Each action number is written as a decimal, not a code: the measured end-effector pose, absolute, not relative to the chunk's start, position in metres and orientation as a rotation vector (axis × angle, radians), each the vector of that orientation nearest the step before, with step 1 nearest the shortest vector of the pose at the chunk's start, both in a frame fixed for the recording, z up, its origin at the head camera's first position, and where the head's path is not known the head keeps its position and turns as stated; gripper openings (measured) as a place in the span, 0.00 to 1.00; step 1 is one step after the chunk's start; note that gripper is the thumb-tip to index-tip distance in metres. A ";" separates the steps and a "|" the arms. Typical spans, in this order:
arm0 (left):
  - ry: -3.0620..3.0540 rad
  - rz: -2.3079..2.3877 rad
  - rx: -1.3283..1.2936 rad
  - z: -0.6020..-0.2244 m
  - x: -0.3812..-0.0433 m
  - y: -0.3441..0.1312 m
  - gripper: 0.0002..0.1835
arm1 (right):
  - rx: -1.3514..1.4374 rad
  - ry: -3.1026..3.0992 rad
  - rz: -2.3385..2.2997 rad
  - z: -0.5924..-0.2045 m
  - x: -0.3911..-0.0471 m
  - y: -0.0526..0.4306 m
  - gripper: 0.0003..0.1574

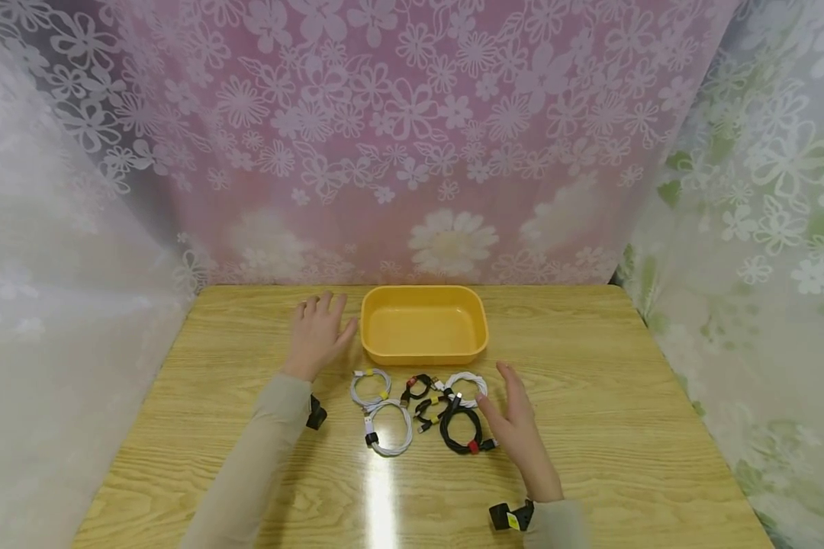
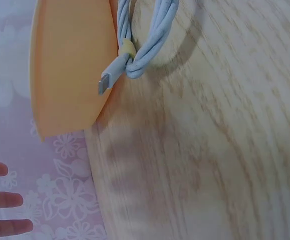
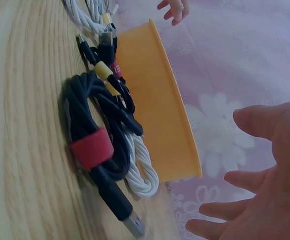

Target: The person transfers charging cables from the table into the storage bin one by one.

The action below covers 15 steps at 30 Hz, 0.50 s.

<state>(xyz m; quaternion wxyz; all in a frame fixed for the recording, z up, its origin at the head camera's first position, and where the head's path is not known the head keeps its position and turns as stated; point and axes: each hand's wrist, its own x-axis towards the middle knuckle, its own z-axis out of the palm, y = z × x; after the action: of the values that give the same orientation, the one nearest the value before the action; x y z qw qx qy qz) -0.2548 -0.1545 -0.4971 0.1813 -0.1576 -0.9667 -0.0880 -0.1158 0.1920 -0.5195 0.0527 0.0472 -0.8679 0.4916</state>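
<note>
My left hand (image 1: 318, 335) hovers left of a yellow plastic bin (image 1: 424, 359), fingers spread and holding nothing. Over on the other side, my right hand (image 1: 518, 427) is beside the cables, thumb and fingers apart and also holding nothing. Nearest to it lies a thick black USB cable (image 3: 80, 112), coiled and bound with a red strap (image 3: 93, 148). A white coiled cable (image 1: 468, 376) lies behind that one. Two small black cables, one with a red tie (image 1: 412, 380) and one with yellow ties (image 1: 433, 418), sit mid-group. Toward the left are a pale coil with yellow ties (image 2: 157, 30) and a white coil with a black strap (image 1: 371, 438).
The bin stands near the back edge of the wooden table (image 1: 625, 412), just behind the cables. A pink floral curtain (image 1: 384, 152) hangs behind the table, with pale curtains (image 1: 762, 267) at both sides. Each wrist wears a small black camera (image 1: 511, 517).
</note>
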 end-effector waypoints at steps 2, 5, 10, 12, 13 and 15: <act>-2.742 -0.245 -0.448 -0.500 -0.258 -0.153 0.26 | 0.148 -2.619 1.520 -0.521 -0.116 0.189 0.42; -2.753 -0.252 -0.459 -0.507 -0.264 -0.151 0.25 | 0.137 -2.612 1.534 -0.523 -0.118 0.185 0.41; -2.762 -0.241 -0.461 -0.515 -0.272 -0.149 0.25 | 0.068 -2.628 1.535 -0.529 -0.122 0.180 0.40; -2.776 -0.228 -0.454 -0.517 -0.273 -0.148 0.26 | 0.046 -2.636 1.526 -0.531 -0.124 0.180 0.39; -2.782 -0.228 -0.452 -0.518 -0.273 -0.148 0.26 | 0.035 -2.636 1.526 -0.532 -0.125 0.179 0.38; -2.786 -0.223 -0.449 -0.518 -0.274 -0.146 0.26 | 0.017 -2.636 1.523 -0.535 -0.127 0.179 0.37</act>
<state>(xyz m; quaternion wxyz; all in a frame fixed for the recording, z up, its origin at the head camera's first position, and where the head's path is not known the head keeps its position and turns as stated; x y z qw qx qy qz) -0.2744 -0.1460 -0.5181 0.1547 -0.1568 -0.9723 -0.0777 -0.1270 0.1791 -0.5351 0.0487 0.0055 -0.8649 0.4996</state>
